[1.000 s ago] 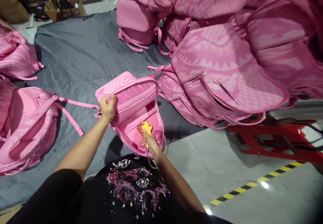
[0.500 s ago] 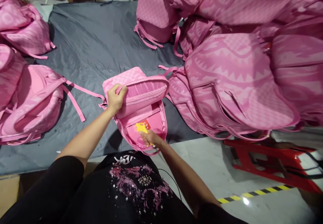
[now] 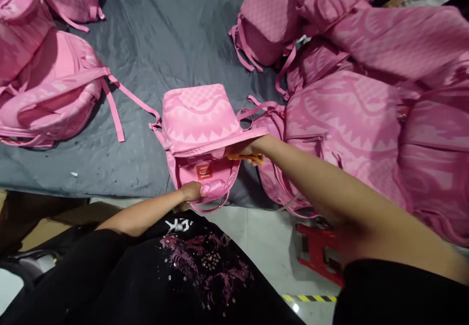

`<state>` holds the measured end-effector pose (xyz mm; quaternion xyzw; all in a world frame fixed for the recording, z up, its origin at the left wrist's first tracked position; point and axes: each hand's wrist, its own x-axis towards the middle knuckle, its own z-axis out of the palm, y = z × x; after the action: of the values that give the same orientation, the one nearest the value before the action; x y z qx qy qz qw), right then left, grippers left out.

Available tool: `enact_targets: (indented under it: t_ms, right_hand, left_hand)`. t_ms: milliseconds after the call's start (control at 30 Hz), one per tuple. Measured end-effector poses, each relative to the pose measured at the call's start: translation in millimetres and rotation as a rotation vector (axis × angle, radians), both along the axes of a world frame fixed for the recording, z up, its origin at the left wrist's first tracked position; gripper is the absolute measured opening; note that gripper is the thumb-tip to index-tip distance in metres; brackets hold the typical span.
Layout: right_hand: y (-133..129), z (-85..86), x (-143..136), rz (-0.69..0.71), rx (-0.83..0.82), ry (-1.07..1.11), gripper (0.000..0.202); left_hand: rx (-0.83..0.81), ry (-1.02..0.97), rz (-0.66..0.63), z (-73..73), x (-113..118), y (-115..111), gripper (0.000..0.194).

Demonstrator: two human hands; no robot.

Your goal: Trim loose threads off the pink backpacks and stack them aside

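Note:
A small pink backpack (image 3: 200, 115) with a toothed print stands unzipped on the grey cloth, its mouth facing me. A red label (image 3: 204, 171) shows on the pink lining inside. My left hand (image 3: 191, 191) is closed on the near rim of the opening, its fingertips partly hidden in the fabric. At the right end of the raised front panel, my right hand (image 3: 252, 150) is partly under the panel's edge. It grips a slim yellow-orange hand tool (image 3: 246, 158), whose exact kind I cannot make out.
Larger pink backpacks (image 3: 351, 119) are heaped on the right, and more pink backpacks (image 3: 51, 85) lie at left. Grey cloth (image 3: 146, 36) covers the table. Below its front edge stands a red frame (image 3: 318, 251) on the floor, near yellow-black tape (image 3: 309, 298).
My left hand has dropped from the raised panel to the near rim. My right hand, with the yellow tool, has moved from inside up to the panel's right end. The view has shifted.

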<state>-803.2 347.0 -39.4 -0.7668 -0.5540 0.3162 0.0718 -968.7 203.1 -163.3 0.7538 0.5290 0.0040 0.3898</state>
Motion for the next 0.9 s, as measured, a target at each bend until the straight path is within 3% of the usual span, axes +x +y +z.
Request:
enact_targets:
  t_ms: [100,167,267,333,433,633,767,833,900]
  right_hand:
    - [-1.8,19.4,-2.3,0.162,-0.453,-0.183,0.035]
    - [-6.7,28.3,-3.9,0.305,-0.737,-0.253,0.038]
    - [-14.5,33.8,-5.5,0.578,-0.964,-0.336,0.053]
    - [-19.9,33.6,-3.5,0.695,-0.976,-0.374,0.055]
    - [-29.7,30.9,1.2,0.669,-0.913,-0.392,0.049]
    - [-47.7,14.4,-6.7,0.751,-0.714,-0.146,0.042]
    - [-56.4,0.3,16.3,0.634,-0.767,-0.239,0.044]
    - [-68.6,0.3,50.5,0.523,-0.716,-0.224,0.04]
    - [-91.4,2.9,93.3,0.426,-0.647,-0.058,0.035]
  left_hand:
    - [-0.094,0.071,0.018,-11.5,-2.0,0.1,0.025]
    - [-0.126,0.111,0.028,-13.8,-3.1,-7.3,0.024]
    - [-0.157,0.169,0.058,-12.7,-5.2,-13.3,0.024]
    - [-0.168,0.191,0.084,-10.5,-7.6,-12.3,0.025]
    - [-0.164,0.191,0.096,-5.7,-9.7,-10.5,0.023]
    - [-0.151,0.114,0.001,8.4,-8.8,-21.9,0.022]
    - [-0.095,0.04,-0.02,18.3,-28.0,-43.8,0.022]
    - [-0.031,-0.15,0.132,19.2,-50.4,-61.0,0.028]
    - [0.031,-0.398,0.488,13.2,-78.4,-76.1,0.041]
